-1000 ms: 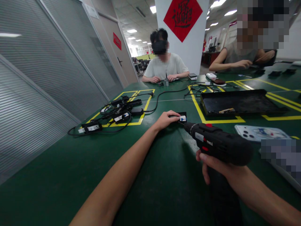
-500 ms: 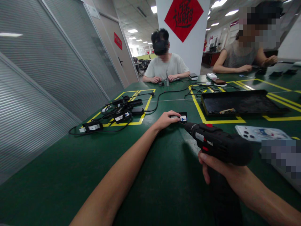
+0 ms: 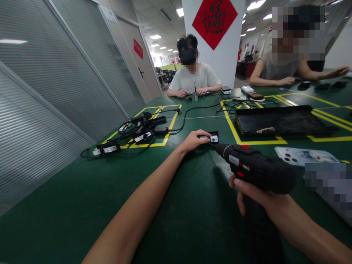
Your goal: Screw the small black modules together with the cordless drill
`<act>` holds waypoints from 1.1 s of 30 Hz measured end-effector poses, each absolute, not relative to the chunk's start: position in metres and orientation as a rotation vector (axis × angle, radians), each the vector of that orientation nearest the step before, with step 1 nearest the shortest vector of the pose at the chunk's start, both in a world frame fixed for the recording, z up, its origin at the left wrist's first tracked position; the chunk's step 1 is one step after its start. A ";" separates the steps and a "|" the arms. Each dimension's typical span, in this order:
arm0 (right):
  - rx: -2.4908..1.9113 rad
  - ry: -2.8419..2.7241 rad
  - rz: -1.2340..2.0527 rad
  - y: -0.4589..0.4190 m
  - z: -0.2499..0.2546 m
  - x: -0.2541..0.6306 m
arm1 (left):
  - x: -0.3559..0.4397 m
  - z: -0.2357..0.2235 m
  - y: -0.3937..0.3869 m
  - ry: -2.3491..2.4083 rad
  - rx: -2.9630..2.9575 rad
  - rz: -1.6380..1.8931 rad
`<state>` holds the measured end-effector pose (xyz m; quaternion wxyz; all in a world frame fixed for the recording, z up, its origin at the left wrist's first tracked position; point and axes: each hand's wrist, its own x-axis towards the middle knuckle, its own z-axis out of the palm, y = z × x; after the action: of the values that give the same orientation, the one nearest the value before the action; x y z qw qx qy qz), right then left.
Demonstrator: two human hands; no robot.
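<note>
My left hand (image 3: 195, 139) is closed on a small black case with a white label (image 3: 214, 138), which rests on the green table. Its fingers lie over the left part of the case and hide it. In my right hand (image 3: 255, 192) I grip the handle of a black cordless drill (image 3: 255, 165) with red buttons. The drill points left and away from me, and its thin bit meets the near side of the case. Whether the tip sits in a screw is too small to tell.
Left lies a heap of black adapters and cables (image 3: 143, 128) inside yellow tape. A black tray (image 3: 286, 123) stands at the right. Nearer are a phone (image 3: 306, 156) and a partly blurred grey object (image 3: 330, 190). Two people sit across the table (image 3: 82, 205).
The drill and my left hand stay in place; a finger of my right hand shifts slightly at the trigger. The person at the right has stretched an arm out to the right.
</note>
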<state>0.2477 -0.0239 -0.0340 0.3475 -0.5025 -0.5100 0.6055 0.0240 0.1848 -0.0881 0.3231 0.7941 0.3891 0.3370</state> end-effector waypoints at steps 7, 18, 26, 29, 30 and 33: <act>-1.335 -1.257 1.574 -0.027 -0.024 0.245 | 0.023 -0.092 0.188 1.000 2.095 0.891; -1.297 -1.260 1.562 -0.025 -0.029 0.243 | 0.023 -0.092 0.187 1.006 2.071 0.898; -1.253 -1.217 1.585 -0.024 -0.024 0.243 | 0.023 -0.093 0.188 1.023 2.093 0.874; -1.255 -1.219 1.588 -0.025 -0.022 0.242 | 0.022 -0.093 0.189 1.016 2.096 0.882; -1.265 -1.236 1.582 -0.025 -0.023 0.242 | 0.022 -0.094 0.189 1.018 2.094 0.886; -1.367 -1.356 1.479 -0.028 -0.026 0.240 | 0.022 -0.094 0.189 1.033 2.085 0.881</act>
<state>0.2405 -0.0281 -0.0265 0.3493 -0.5277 -0.5234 0.5706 0.0225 0.1893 -0.0938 0.3208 0.7937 0.3933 0.3353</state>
